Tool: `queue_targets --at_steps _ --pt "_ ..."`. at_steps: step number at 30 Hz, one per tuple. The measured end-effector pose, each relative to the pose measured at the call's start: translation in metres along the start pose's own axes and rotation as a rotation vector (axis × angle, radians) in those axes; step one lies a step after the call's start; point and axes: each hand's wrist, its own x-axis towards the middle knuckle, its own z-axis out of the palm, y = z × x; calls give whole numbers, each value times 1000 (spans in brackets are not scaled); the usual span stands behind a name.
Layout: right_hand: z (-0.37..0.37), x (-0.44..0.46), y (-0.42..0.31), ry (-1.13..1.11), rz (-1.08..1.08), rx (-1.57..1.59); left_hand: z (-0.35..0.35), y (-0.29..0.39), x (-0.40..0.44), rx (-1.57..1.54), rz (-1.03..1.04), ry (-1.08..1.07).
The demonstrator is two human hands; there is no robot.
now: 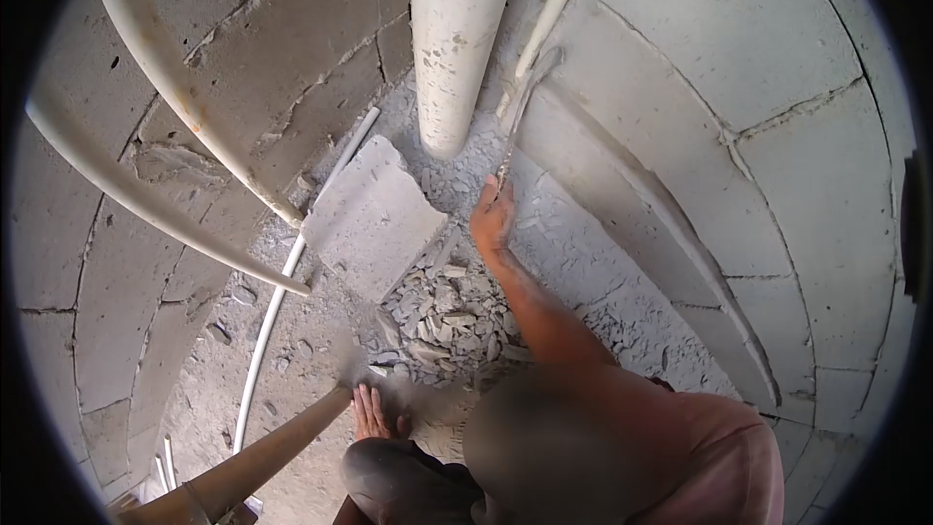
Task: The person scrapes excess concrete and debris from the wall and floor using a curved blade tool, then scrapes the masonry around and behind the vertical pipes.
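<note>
My right hand (494, 216) is stretched forward and closed around the lower end of a long, thin, dusty tool (518, 124) with a bent top. The tool's upper end lies near a narrow white pipe (556, 8) by the wall. Low in the view, my left hand (371, 415) has its fingers extended, beside the end of a brown pole (267, 449). Whether it touches the pole I cannot tell. Between the hands lies a heap of broken grey rubble (449, 316), with a large broken block slab (377, 217) against it.
A thick white pipe (459, 44) stands in the corner. Two curved-looking pale pipes (180, 87) run down at the left, near a thin white pipe (267, 331) on the floor. Grey block walls (724, 49) rise on both sides. A long groove (671, 214) marks the right wall.
</note>
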Motion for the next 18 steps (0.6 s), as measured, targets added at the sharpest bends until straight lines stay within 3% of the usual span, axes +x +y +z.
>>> queue_targets --at_steps 1,5,7,11,13,17,18 --pt "1 -2 0 90 -75 0 1 -1 0 -1 7 3" --pt "-29 -6 -21 108 -148 103 3 -4 -2 13 4 -32" --pt "-34 0 -25 -135 53 69 1 -3 -3 4 0 -39" --pt "-19 1 -26 -133 114 -16 11 -11 -4 6 40 10" --pt "-33 -8 -45 2 -63 188 9 -10 -6 -5 31 -6" --pt "-30 -11 -27 18 -176 216 13 -14 -5 -2 33 -8" --pt "-19 -8 -17 -30 -21 74 14 -15 -7 -4 34 -3"
